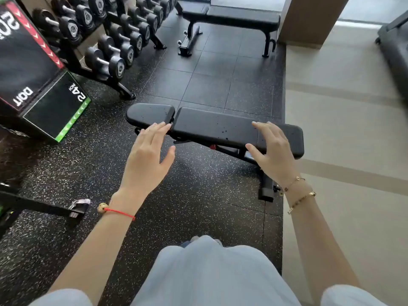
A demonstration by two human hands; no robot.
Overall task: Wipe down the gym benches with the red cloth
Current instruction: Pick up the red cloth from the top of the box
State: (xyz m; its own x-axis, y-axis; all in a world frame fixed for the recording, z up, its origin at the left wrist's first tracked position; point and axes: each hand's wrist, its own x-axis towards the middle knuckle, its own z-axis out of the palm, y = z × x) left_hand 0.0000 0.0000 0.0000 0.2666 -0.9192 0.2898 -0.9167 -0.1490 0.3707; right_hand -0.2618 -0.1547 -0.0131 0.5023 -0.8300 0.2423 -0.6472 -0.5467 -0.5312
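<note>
- Across the middle of the view, near bench (220,127): one black padded bench in two sections, a short rounded seat pad on the left and a longer back pad on the right, set on a black metal frame; small dark specks dot both pads.
- Left hand (148,155): fingers straight and spread wide, holding nothing, fingertips over the gap between the two pads; whether they touch the padding cannot be told. One red string bracelet with a bead sits on this wrist.
- Right hand (272,151): fingers straight and slightly parted, thumb out, holding nothing, lying over the right end of the back pad; contact cannot be told. Two gold bracelets circle this wrist.
- Far bench (231,17): a second black padded bench, well apart from the first, at the top of the view beside a tan pillar (309,18).
- Red cloth: not visible anywhere in the view; neither hand carries it.
- Dumbbell rack (106,36): tiers of black dumbbells at upper left, more than ten heads showing.
- Plyo box (42,85): one black box with red and green edges, marked "24 INCH", left of the near bench.
- Floor (198,206): black speckled rubber tiles, meeting pale flooring on the right.
</note>
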